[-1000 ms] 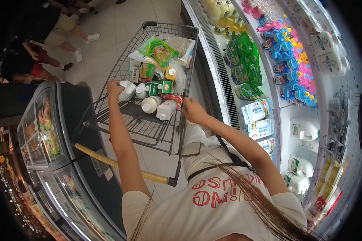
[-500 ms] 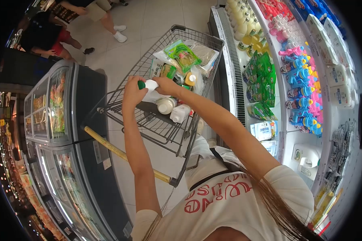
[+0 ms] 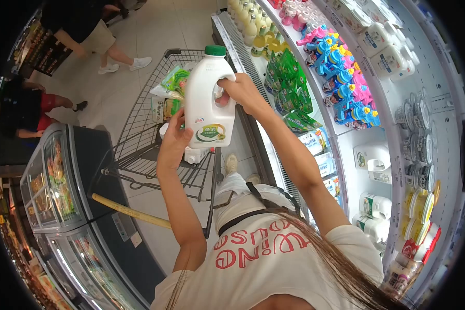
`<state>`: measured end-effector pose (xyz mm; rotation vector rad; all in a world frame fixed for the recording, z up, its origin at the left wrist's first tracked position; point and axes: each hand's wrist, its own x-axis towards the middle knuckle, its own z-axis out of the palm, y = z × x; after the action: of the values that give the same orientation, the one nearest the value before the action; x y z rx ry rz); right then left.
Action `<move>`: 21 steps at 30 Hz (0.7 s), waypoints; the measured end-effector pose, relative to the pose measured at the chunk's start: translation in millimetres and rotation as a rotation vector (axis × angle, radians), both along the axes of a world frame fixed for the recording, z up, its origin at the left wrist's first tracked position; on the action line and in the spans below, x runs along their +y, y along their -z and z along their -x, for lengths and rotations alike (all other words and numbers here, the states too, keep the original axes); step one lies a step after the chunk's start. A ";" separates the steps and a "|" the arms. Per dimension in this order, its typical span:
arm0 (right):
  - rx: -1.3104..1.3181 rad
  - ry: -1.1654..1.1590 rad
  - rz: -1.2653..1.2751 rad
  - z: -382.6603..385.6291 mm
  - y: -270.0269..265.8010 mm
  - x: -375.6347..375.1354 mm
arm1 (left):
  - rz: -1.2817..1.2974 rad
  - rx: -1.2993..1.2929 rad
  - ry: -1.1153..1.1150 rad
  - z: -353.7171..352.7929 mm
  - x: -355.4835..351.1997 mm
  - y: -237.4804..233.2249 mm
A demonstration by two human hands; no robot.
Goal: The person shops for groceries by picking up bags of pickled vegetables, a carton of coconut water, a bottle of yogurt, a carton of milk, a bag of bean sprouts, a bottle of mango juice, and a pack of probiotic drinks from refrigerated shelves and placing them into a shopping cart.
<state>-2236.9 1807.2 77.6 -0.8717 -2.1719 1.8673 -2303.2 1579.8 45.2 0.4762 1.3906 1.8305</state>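
A large white milk jug with a green cap and a green label is held upright in front of me, above the wire shopping cart. My right hand grips its handle near the top. My left hand supports the jug's lower left side. Green packets, cartons and white bottles lie in the cart behind and under the jug.
An open chiller shelf with milk jugs, yoghurt pots and coloured bottles runs along my right. A glass-topped freezer chest stands on my left. The cart's yellow handle bar is near my waist. Other people stand ahead on the tiled floor.
Both hands have lifted the milk jug out of the cart's front basket, up toward my face. The view has swung slightly to the right.
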 end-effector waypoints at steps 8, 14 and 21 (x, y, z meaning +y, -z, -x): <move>0.188 0.218 0.160 -145.8 -69.5 32.9 | -0.168 -0.400 0.242 -104.4 64.3 -29.0; 0.263 0.484 -0.016 -242.3 -67.8 26.9 | -0.114 -0.517 0.568 -152.4 94.3 -35.1; 0.225 0.735 -0.088 -327.1 -53.9 17.0 | -0.019 -0.424 0.725 -205.3 111.9 -51.0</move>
<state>-1909.8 1824.2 131.5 -1.1648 -1.4906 1.4037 -2097.9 1691.6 96.2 0.4844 0.7673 1.2485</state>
